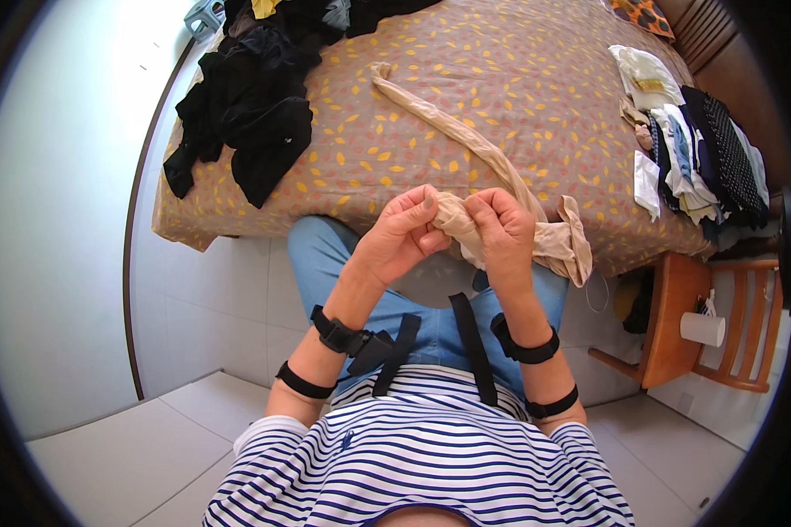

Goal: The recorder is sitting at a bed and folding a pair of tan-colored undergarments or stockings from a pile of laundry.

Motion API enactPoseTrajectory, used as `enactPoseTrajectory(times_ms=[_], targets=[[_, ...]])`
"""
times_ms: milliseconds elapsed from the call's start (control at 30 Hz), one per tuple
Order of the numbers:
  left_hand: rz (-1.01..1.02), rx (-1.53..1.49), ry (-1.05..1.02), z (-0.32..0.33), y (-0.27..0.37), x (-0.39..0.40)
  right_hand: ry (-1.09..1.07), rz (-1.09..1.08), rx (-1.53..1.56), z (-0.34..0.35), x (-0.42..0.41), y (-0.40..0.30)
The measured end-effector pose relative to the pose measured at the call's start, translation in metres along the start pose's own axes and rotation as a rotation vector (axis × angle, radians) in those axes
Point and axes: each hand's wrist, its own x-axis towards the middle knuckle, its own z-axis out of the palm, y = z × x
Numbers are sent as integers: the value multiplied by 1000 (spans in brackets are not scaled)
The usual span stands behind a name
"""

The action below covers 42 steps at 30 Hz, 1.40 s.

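Note:
A pair of beige tights (458,221) is bunched between my two hands, above my lap at the edge of the bed. My left hand (405,227) pinches the gathered end between thumb and fingers. Just to the right, my right hand (504,230) grips the same fabric, its fingers curled in. One long leg of the tights stretches away across the patterned bedsheet (343,125). The wide waistband end hangs beyond my right hand, over the bed's near edge and my knee. Part of the fabric is hidden behind my right hand.
A heap of black clothes (263,112) lies on the bed's left side. At the right stand folded clothes (692,158) in rows, with a white garment (646,76) behind. A wooden chair (675,316) bearing a white cylindrical container (702,329) is at my right. A wall (72,197) rises at left.

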Motion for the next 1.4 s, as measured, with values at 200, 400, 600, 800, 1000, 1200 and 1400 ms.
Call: enactPoseTrajectory(times_ms=[200, 400, 600, 800, 1000, 1200, 1400], targets=[[-6, -106, -98, 11, -5, 1, 52, -36, -5, 2, 2, 11], [70, -49, -51, 7, -2, 3, 138, -120, -219, -6, 0, 5], [98, -52, 18, 7, 0, 2, 115, -262, -230, -5, -1, -20], [90, -79, 4, 10, 5, 1, -42, -3, -76, -11, -3, 1], [119, -98, 60, 7, 5, 0, -323, 178, 84, -6, -7, -15], [179, -222, 15, -1, 23, -4, -226, 102, -116, -24, -5, 20], [248, 193, 120, -3, 17, -1, -16, -54, -92, -13, -4, -12]])
